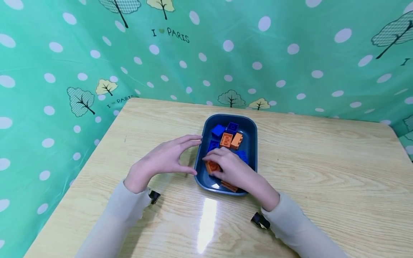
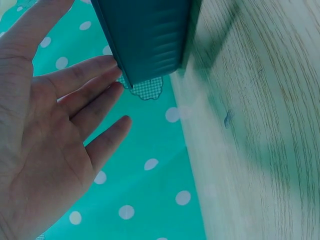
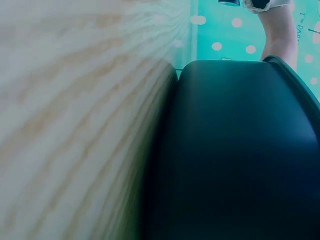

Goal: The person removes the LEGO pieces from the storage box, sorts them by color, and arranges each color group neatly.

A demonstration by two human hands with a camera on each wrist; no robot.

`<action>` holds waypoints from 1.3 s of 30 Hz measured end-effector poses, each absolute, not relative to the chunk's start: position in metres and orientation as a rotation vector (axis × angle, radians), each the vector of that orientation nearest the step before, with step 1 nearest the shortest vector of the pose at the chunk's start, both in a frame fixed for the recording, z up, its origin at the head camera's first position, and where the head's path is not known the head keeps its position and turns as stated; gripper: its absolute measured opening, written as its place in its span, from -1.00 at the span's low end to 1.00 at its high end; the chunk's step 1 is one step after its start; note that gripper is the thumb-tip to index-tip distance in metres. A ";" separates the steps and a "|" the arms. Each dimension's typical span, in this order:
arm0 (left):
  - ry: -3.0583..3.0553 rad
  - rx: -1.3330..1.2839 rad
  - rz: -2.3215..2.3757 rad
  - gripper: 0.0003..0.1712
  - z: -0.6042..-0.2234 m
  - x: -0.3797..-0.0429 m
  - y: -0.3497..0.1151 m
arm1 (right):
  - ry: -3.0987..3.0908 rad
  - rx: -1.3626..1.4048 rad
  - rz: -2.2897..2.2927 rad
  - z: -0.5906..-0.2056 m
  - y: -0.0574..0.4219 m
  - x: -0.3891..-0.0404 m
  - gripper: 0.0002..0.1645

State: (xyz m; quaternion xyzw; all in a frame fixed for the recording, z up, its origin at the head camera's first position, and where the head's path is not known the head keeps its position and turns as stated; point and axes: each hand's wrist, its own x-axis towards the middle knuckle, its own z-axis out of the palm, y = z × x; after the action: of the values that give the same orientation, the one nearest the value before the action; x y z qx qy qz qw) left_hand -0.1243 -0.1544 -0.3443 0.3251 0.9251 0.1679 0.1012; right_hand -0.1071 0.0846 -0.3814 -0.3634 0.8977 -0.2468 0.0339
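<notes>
A dark blue tray (image 1: 206, 182) with toy building bricks in it stands on the table. Inside its near left part, my right hand (image 1: 230, 167) pinches an orange building brick (image 1: 212, 167) between thumb and fingers. My left hand (image 1: 167, 157) is at the tray's left side, thumb and fingers spread and fairly straight, fingertips right at the rim. The left wrist view shows that palm (image 2: 55, 145) beside the tray's outer wall (image 2: 150, 40). In the right wrist view the tray wall (image 3: 240, 150) fills much of the picture and hides the right hand.
Around the right hand lie blue bricks (image 1: 218, 130), two more orange bricks (image 1: 226, 139) and a partly covered orange piece (image 1: 229, 186) at the near wall. The wooden table (image 1: 322, 161) meets a green dotted curtain (image 1: 274, 53) at the back and left.
</notes>
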 end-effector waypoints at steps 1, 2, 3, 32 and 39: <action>2.733 0.955 0.493 0.08 -0.344 -0.124 -0.154 | 2.757 -1.098 -0.787 -0.381 0.085 -0.107 -0.47; 2.734 0.951 0.490 0.08 -0.344 -0.124 -0.154 | 2.747 -1.070 -0.817 -0.381 0.085 -0.106 -0.43; 2.734 0.954 0.489 0.08 -0.344 -0.124 -0.154 | 2.743 -1.050 -0.839 -0.381 0.085 -0.106 -0.41; 2.719 0.876 0.476 0.08 -0.341 -0.123 -0.151 | 2.417 -0.634 -1.759 -0.356 0.131 -0.099 -0.34; 2.727 0.889 0.447 0.08 -0.340 -0.122 -0.151 | 2.410 -0.584 -1.898 -0.355 0.156 -0.103 -0.31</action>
State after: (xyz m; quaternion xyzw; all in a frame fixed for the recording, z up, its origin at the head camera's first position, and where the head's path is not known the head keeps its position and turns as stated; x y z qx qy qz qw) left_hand -0.1218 -0.1508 -0.3402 0.3042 0.9327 0.1529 0.1192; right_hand -0.1028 0.1562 -0.3552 -0.1869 0.7717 -0.6078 0.0095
